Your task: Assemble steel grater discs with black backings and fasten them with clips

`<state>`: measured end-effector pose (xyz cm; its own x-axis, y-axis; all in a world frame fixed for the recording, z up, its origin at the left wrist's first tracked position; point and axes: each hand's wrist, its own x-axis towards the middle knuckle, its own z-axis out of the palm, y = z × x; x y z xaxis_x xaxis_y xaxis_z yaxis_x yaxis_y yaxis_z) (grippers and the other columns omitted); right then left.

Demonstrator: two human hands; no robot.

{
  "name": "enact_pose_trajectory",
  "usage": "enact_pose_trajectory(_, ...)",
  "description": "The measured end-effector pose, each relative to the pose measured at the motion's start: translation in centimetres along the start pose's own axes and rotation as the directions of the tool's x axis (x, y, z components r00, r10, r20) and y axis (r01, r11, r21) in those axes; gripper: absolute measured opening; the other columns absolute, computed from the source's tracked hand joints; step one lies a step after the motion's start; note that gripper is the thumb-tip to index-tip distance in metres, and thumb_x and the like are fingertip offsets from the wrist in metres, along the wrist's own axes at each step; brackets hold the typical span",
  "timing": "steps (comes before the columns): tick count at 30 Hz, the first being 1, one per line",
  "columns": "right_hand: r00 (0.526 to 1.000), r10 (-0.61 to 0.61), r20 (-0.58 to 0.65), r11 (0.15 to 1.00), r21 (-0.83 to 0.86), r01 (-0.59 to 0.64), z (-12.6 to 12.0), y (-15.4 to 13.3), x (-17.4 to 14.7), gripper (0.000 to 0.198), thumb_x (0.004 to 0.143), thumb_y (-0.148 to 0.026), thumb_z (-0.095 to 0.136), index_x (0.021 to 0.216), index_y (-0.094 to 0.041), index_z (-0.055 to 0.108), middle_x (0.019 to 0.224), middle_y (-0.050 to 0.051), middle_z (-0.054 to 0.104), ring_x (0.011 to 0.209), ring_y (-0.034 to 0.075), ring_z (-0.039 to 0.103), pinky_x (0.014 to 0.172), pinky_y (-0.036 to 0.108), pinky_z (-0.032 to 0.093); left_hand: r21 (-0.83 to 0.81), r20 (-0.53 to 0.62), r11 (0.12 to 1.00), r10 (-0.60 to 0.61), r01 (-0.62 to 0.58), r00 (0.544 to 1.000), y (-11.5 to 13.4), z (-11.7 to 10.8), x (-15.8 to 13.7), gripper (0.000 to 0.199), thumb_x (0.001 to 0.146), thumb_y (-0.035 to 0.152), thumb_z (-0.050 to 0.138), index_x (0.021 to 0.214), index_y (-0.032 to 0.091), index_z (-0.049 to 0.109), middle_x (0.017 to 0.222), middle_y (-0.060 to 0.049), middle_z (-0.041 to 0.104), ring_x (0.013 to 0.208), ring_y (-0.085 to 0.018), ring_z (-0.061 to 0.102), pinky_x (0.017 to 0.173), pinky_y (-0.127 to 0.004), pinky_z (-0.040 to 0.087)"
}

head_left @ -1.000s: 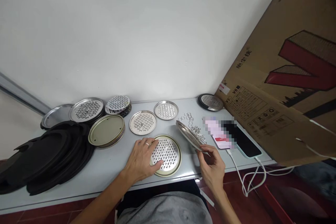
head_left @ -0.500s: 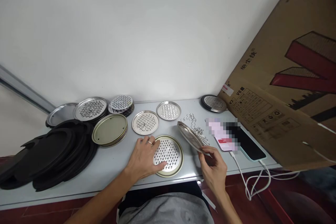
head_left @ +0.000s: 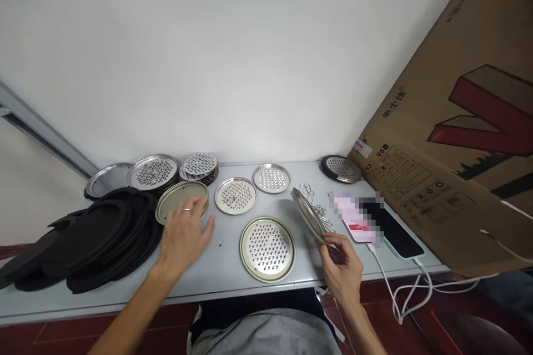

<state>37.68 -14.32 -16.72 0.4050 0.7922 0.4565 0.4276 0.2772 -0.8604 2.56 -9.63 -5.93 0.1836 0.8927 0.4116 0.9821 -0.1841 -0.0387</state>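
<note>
My left hand (head_left: 183, 238), a ring on one finger, is spread over a stack of gold-toned round metal trays (head_left: 166, 199); I cannot tell whether the fingertips touch the top one. Between the thumb and fingers of my right hand (head_left: 343, 263) is a round metal plate (head_left: 307, 212), tilted up on edge, its lower rim pinched. A gold-rimmed tray with a grater disc (head_left: 270, 248) in it lies flat between my hands. Beyond it lie two silver round grater plates, one on the left (head_left: 236, 196) and one farther back (head_left: 272, 178).
Small wire rings (head_left: 320, 213) are scattered behind the held plate. Two phones, one pink-screened (head_left: 356, 224) and one dark (head_left: 402, 236), charge at right beside a large cardboard box (head_left: 400, 177). Black round pieces (head_left: 95, 233) and stacked grater plates (head_left: 152, 172) crowd the left.
My left hand has left the gold-rimmed tray with the grater disc and moved left over the stack of trays. My right hand still holds the tilted plate in nearly the same place.
</note>
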Motion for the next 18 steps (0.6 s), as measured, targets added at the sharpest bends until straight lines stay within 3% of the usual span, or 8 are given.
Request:
enact_pose_trajectory(4, 1.000, -0.021, 0.004, 1.000, -0.010, 0.021, 0.3, 0.1, 0.0, 0.006, 0.089, -0.027, 0.067, 0.092, -0.022, 0.066, 0.098, 0.006, 0.067, 0.095, 0.022, 0.067, 0.078, 0.037, 0.063, 0.072, 0.048, 0.997, -0.017, 0.014, 0.999, -3.9, -0.7, -1.2, 0.030, 0.099, 0.036, 0.048, 0.104, 0.021, 0.074, 0.099, -0.010, 0.073, 0.094, -0.031, 0.066, 0.075, -0.040, 0.045)
enact_pose_trajectory(8, 0.998, -0.060, 0.029, 0.997, -0.036, 0.061, 0.3, 0.1, -0.1, 0.006, 0.089, -0.027, 0.067, 0.093, -0.021, 0.066, 0.100, 0.007, 0.067, 0.097, 0.023, 0.067, 0.079, 0.039, 0.063, 0.074, 0.052, 0.997, 0.029, -0.033, 0.998, -4.8, -0.4, -1.9, 0.032, 0.102, 0.033, 0.042, 0.096, 0.020, 0.071, 0.092, -0.009, 0.072, 0.085, -0.027, 0.068, 0.070, -0.038, 0.044)
enact_pose_trajectory(11, 0.997, -0.071, 0.032, 0.996, -0.045, 0.072, 0.2, 0.1, -0.2, 0.006, 0.090, -0.026, 0.066, 0.094, -0.022, 0.066, 0.100, 0.007, 0.067, 0.096, 0.023, 0.067, 0.079, 0.039, 0.063, 0.075, -0.047, 0.997, 0.020, -0.016, 0.999, -4.8, -0.7, -1.5, 0.031, 0.103, 0.033, 0.039, 0.096, 0.019, 0.066, 0.093, -0.011, 0.070, 0.082, -0.027, 0.067, 0.068, -0.037, 0.043)
enact_pose_trajectory(14, 0.997, -0.074, 0.025, 0.996, -0.046, 0.075, 0.2, 0.0, -0.2, 0.005, 0.090, -0.025, 0.066, 0.094, -0.022, 0.066, 0.100, 0.006, 0.067, 0.096, 0.022, 0.067, 0.079, 0.037, 0.063, 0.028, -0.163, 0.994, -0.098, 0.103, 0.982, -5.2, -1.8, -0.9, 0.029, 0.103, 0.034, 0.038, 0.098, 0.018, 0.063, 0.097, -0.012, 0.067, 0.075, -0.025, 0.063, 0.065, -0.036, 0.043)
enact_pose_trajectory(18, 0.997, -0.081, 0.011, 0.996, -0.036, 0.082, 0.3, -0.1, -0.1, 0.004, 0.090, -0.025, 0.066, 0.093, -0.022, 0.067, 0.098, 0.006, 0.067, 0.094, 0.021, 0.067, 0.077, 0.035, 0.063, -0.248, -0.335, 0.947, -0.283, 0.206, 0.899, -5.9, -3.1, -0.7, 0.021, 0.098, 0.032, 0.045, 0.093, 0.018, 0.061, 0.094, -0.010, 0.064, 0.081, -0.024, 0.061, 0.070, -0.033, 0.045)
